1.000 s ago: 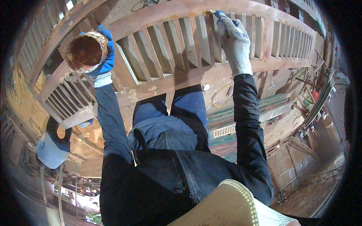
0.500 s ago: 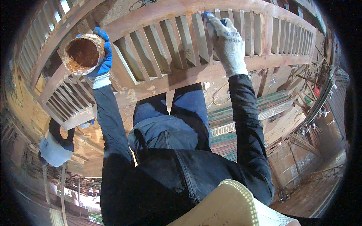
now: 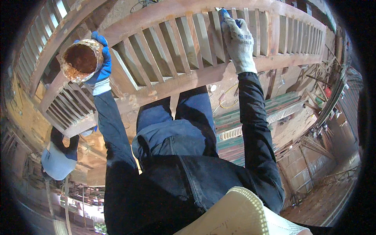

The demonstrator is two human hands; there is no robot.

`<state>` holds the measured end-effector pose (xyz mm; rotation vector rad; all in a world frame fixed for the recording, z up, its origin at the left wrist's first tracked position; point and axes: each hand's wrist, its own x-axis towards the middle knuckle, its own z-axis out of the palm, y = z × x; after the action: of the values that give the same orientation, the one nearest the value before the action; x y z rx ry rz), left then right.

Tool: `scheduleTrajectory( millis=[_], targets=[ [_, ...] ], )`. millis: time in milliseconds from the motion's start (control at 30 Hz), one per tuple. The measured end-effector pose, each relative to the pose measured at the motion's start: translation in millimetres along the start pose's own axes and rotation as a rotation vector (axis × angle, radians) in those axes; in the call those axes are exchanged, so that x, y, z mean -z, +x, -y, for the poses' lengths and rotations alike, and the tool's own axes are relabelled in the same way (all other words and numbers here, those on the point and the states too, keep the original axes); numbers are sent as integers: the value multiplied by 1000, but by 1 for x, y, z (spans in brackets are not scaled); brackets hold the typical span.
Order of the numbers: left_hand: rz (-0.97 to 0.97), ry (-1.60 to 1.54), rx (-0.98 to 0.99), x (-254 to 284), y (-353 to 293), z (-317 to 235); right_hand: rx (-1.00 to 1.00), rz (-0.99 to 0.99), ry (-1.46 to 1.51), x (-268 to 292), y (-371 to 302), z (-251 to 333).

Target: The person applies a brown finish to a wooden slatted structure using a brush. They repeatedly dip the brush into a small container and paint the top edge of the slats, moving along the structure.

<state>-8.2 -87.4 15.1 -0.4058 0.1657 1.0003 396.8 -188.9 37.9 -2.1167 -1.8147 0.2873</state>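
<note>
My left hand (image 3: 100,62), in a blue-coated glove, is wrapped round a tub (image 3: 83,60) with a thickly crusted rim. Reddish-brown paste lies inside it, and its mouth faces me. My right hand (image 3: 239,41), in a white knit glove with blue fingertips, pinches a small scraper (image 3: 218,9); only its pale tip shows, the rest is hidden by the fingers. That tip is at the upper rail of a curved, slatted wooden panel (image 3: 188,80), and the hand is over the slats. The panel's wood is bare and pinkish-brown, with stained patches on the upper rail.
More slatted panels (image 3: 68,127) lie at the left, near a person in a pale cap (image 3: 58,160) who bends down. Green and reddish painted slatted pieces (image 3: 239,133) lie right of my legs. A thin yellow cord (image 3: 225,102) and a small white round thing (image 3: 212,88) are on the floor.
My right hand has shifted slightly right and up along the upper rail, and the pale tip now shows. The left hand with the tub has moved a little left and down.
</note>
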Motion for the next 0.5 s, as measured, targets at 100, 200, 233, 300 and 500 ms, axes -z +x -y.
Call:
scheduleTrajectory(
  millis=[100, 200, 233, 300, 500],
  targets=[
    [3, 0, -10, -1, -3, 2, 2, 10, 70, 5, -4, 3],
    [-7, -5, -7, 0, -3, -1, 3, -59, 119, 10, 1, 4],
    [0, -4, -1, 1, -1, -2, -4, -50, 84, 10, 5, 4],
    [1, -10, 8, 2, 1, -3, -24, -29, 15, 8, 10, 4],
    [5, -17, 3, 2, 0, -2, -31, -12, 122, 17, -1, 9]
  ],
)
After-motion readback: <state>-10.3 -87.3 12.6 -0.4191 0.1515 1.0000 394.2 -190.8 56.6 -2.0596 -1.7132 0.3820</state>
